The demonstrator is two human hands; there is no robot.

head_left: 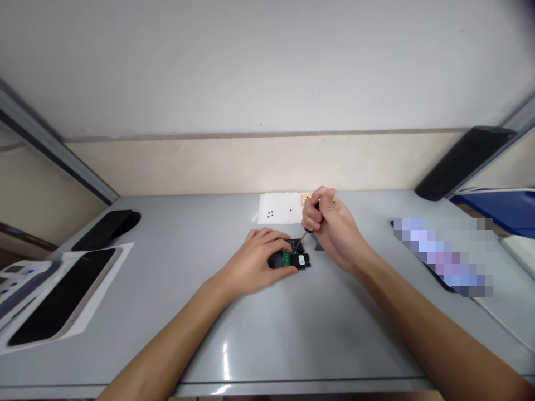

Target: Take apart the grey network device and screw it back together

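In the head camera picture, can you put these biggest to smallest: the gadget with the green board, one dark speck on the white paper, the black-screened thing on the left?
1. Black-screened thing
2. Gadget, partly hidden by the left hand
3. Dark speck

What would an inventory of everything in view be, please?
desk: one, grey, below
circuit-board device: one, black and green, centre
screwdriver: one, dark, tip at device
paper: one, white, far middle
tiny bits: several, dark, on paper
cartoon: one, orange, paper's right
handset: one, black, left
sheet: one, white, under handset
pouch-like object: one, black, far left
button panel: one, white and blue, left edge
tall object: one, black, far right
pixelated object: one, bluish, right
tray-like object: one, blue, right edge
cable: one, white, right
wall: one, whitish, behind
left hand: one, bare, on device
right hand: one, bare, gripping screwdriver
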